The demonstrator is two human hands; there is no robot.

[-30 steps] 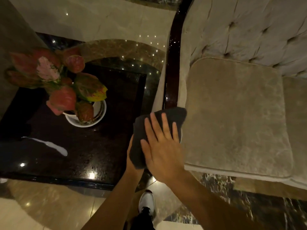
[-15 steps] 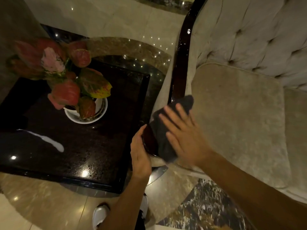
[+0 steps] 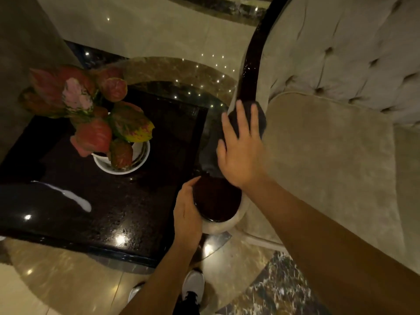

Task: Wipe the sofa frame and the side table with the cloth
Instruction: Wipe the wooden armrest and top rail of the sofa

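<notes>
The sofa's dark glossy wooden frame (image 3: 251,64) runs down the armrest and ends in a round knob (image 3: 216,201). My right hand (image 3: 241,151) lies flat, fingers spread, pressing a dark grey cloth (image 3: 210,146) onto the frame just above the knob. My left hand (image 3: 187,214) cups the knob's left side. Left of the armrest stands the black polished side table (image 3: 113,212). The cloth is partly hidden under my right hand.
A white pot with a red-leaved plant (image 3: 95,119) stands on the side table's far half. The beige seat cushion (image 3: 329,167) and tufted backrest (image 3: 352,48) fill the right. My white shoe (image 3: 193,285) rests on the shiny marble floor (image 3: 56,280) below.
My right hand has slid the cloth farther up the armrest frame, uncovering the round knob. My left hand stayed at the knob's side.
</notes>
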